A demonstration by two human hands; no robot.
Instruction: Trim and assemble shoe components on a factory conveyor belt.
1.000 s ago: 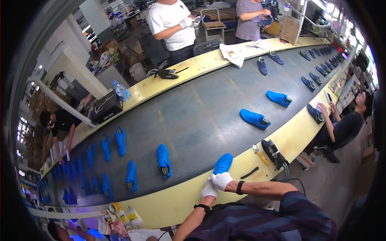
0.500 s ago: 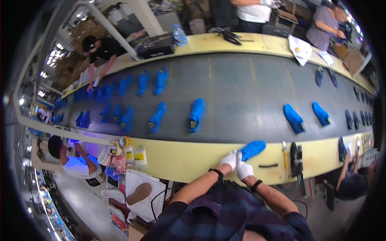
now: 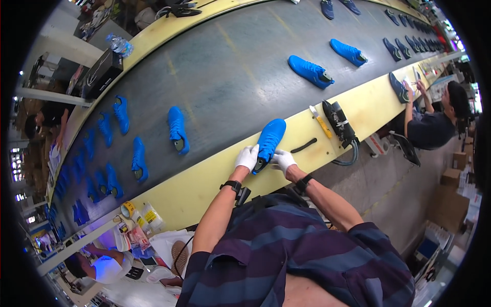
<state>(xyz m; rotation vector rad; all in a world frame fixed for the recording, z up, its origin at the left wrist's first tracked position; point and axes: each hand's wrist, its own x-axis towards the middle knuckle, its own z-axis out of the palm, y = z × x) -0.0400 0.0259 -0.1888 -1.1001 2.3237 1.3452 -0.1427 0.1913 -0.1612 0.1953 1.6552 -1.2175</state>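
Observation:
A blue lace-up sneaker (image 3: 271, 137) lies over the near yellow ledge, its toe pointing away and its dark-lined opening towards me. My white-gloved left hand (image 3: 247, 157) grips it along the left side near the heel. On the other side, my right hand (image 3: 283, 160), gloved too, has its fingers against the heel's edge. Right of the shoe lie a thin black strip (image 3: 304, 145), a yellow-handled knife (image 3: 321, 123) and a black device (image 3: 337, 120) with a grey hose.
Beyond the ledge (image 3: 199, 197) runs a dark conveyor belt (image 3: 220, 82) carrying several blue shoes (image 3: 177, 128) and dark shoes (image 3: 392, 49). A tape roll (image 3: 127, 209) sits at the ledge's left. One co-worker (image 3: 434, 123) sits at the right, another (image 3: 99, 263) at the lower left.
My view has swung to the right and tilted. The sneaker's toe pointed right before and now points away. My hands, close together at the heel earlier, are now on its two sides.

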